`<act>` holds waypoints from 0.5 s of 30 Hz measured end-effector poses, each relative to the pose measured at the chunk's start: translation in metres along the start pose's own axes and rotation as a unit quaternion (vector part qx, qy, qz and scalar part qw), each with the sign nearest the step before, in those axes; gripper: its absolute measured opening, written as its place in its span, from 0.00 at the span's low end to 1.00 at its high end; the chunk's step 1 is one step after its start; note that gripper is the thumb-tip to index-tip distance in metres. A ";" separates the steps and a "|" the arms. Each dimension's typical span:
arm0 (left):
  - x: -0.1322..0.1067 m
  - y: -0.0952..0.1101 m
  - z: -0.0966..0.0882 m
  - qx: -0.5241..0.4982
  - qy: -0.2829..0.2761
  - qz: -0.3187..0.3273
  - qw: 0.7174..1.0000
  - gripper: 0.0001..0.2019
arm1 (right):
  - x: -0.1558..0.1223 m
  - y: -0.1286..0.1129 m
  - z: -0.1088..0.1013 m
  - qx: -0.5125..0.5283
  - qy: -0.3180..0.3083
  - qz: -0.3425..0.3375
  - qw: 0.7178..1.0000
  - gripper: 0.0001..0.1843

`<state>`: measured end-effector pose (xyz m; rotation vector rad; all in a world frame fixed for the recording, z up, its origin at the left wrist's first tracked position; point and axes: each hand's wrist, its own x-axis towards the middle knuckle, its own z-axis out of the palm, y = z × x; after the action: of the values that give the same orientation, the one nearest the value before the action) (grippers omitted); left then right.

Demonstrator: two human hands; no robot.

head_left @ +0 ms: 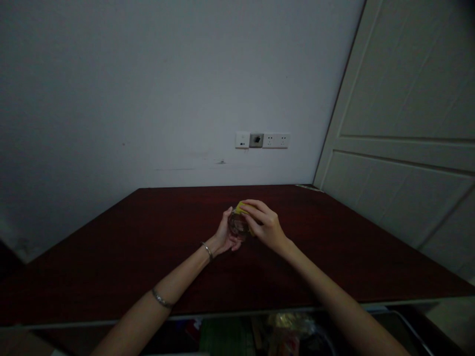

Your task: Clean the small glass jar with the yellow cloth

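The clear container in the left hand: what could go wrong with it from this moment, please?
It may slip: the left hand cups the clear container from one side, and smooth walls could slide. I cannot tell whether the table supports it.

It may also tilt or twist: the right hand holds a yellow piece against its upper part, and uneven pressure there could push it out of the grip.

A big, dark red table top (252,279) is seen. At six o'clock it is edged with a thin pale strip (222,314). At twelve o'clock its back is met by the wall (185,99). Between one and two o'clock, a small pale piece (309,188) is seen at the far corner.
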<state>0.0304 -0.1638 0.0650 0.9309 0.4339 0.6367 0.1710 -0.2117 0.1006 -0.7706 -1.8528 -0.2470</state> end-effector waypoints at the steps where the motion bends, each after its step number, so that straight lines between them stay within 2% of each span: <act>1: -0.001 0.000 0.001 -0.002 0.003 0.005 1.000 0.30 | -0.001 0.001 0.000 0.010 0.002 0.010 1.000 0.13; 6: -0.002 0.003 -0.001 -0.033 0.009 0.005 0.999 0.33 | -0.009 0.006 -0.002 0.014 0.013 0.017 1.000 0.14; 10: 0.000 0.008 -0.007 -0.053 -0.004 -0.021 0.998 0.36 | -0.021 0.009 -0.002 -0.005 -0.003 -0.029 1.000 0.16; 15: 0.001 0.011 -0.011 -0.081 0.006 -0.002 0.997 0.34 | -0.032 0.006 -0.002 -0.037 -0.022 -0.077 0.996 0.19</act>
<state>0.0210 -0.1519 0.0689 0.7722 0.3887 0.6636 0.1837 -0.2201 0.0717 -0.6883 -1.9556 -0.4018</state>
